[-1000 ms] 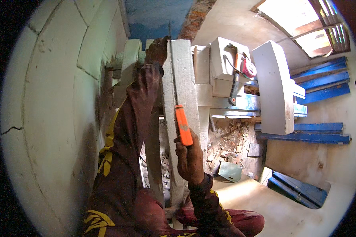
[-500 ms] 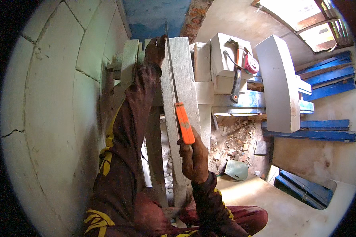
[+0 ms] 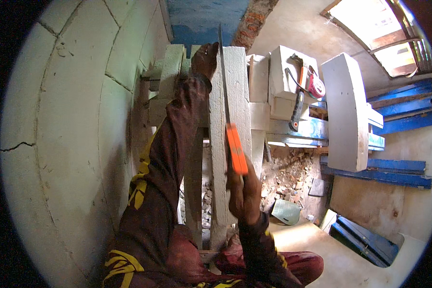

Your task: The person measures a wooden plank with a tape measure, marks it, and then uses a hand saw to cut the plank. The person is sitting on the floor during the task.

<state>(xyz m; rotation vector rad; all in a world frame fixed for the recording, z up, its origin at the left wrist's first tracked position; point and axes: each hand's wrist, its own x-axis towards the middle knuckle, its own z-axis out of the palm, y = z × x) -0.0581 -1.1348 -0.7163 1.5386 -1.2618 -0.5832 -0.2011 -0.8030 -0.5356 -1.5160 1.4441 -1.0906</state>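
Note:
My right hand [image 3: 245,198] is closed round the orange handle of a handsaw [image 3: 236,149]. The saw's thin blade runs away from me along the top of a long, pale block [image 3: 237,79], its tip reaching past the block's far end. At that far end, left of the blade, my left hand [image 3: 205,60] is closed on the block's edge, its fingertips partly hidden. The block lies lengthwise in front of me on other pale pieces.
To the right, a hammer [image 3: 297,108] and a red tape measure [image 3: 316,86] rest on a pale block [image 3: 279,77]. Beyond them a large white block [image 3: 345,115] lies across blue boards [image 3: 297,129]. Rubble [image 3: 285,175] and a greenish scoop [image 3: 286,212] are below. A block wall [image 3: 77,144] rises close on the left.
The whole view has shifted, so things appear farther right. Both hands keep their holds; the saw has barely moved against the block.

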